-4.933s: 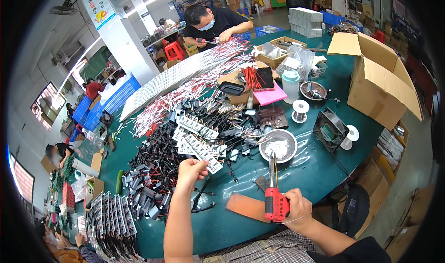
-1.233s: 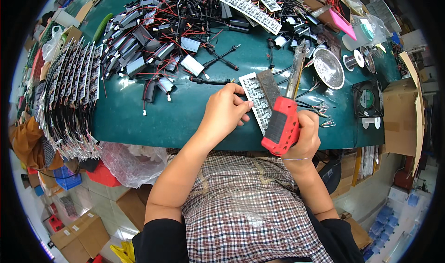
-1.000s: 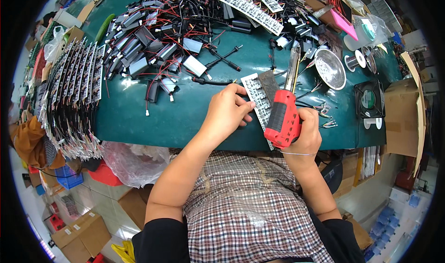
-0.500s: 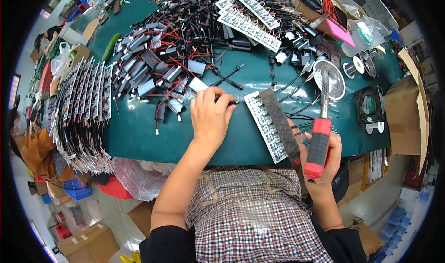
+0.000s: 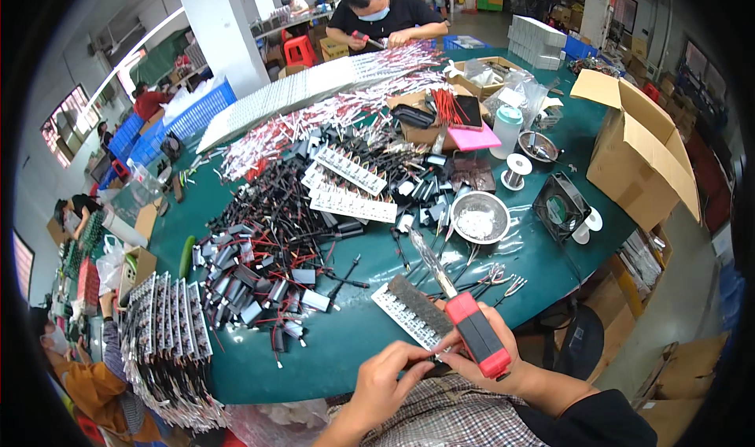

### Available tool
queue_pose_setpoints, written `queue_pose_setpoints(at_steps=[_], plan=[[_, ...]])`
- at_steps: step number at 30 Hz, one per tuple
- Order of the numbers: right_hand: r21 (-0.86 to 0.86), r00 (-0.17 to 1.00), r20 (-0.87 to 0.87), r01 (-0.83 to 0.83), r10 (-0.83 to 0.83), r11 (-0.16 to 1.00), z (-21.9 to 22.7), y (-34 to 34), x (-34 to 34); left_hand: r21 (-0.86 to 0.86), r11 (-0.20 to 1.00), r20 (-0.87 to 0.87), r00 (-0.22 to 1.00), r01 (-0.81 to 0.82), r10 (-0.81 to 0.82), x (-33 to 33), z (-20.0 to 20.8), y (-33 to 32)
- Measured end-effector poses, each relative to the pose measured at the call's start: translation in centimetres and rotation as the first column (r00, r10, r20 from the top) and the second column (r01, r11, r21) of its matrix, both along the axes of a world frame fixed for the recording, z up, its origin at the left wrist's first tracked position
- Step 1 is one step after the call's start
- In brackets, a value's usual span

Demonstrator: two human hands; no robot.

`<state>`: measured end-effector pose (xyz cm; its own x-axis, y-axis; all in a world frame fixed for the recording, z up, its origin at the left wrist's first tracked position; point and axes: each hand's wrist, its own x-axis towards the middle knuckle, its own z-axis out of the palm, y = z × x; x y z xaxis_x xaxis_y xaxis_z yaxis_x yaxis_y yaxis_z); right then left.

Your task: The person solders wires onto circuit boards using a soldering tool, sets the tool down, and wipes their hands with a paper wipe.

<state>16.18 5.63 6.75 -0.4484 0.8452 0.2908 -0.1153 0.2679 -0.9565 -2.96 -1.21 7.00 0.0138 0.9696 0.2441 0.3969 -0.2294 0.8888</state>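
My right hand grips a red and black soldering gun, its metal tip pointing up and away over the green table. Under it lies a white circuit board with a dark grey bar along it and black wires trailing off the far side. My left hand is closed in a pinch at the board's near end, its fingertips meeting those of my right hand. Whatever is between these fingertips is too small to make out.
A metal bowl, solder spool and black fan stand to the right. Ahead sprawls a heap of black cabled parts with boards on top. Wired boards are stacked left. A co-worker sits across the table.
The view has tilted up, showing more of the room. My left hand has moved from beside the cabled parts to the board's near end, meeting my right hand, which still holds the soldering gun.
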Motion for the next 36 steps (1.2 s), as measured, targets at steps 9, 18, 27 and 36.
queue_pose_setpoints(at_steps=[9, 18, 27, 36], plan=[[0.457, 0.981, 0.191, -0.132, 0.048, 0.88, 0.0, 1.2, 1.5, 0.081, 0.991, -0.163, 0.98, -0.103, 0.115, 2.1, -0.2, -2.2], [0.578, 0.942, 0.249, 0.041, -0.224, 0.815, -0.3, -0.8, 1.5, 0.083, 0.967, -0.19, 0.948, -0.242, 0.254, 4.1, 0.0, -2.3], [0.693, 0.878, 0.325, 0.032, -0.352, 0.721, 5.6, 3.3, 7.4, 0.012, 0.951, -0.058, 0.949, -0.309, 0.309, 3.0, -0.3, -1.6], [0.936, 0.427, 0.151, 0.228, -0.891, 0.268, 21.3, 7.5, 20.5, -0.056, 0.891, 0.101, 0.885, -0.451, 0.454, -1.3, -0.2, 0.2]])
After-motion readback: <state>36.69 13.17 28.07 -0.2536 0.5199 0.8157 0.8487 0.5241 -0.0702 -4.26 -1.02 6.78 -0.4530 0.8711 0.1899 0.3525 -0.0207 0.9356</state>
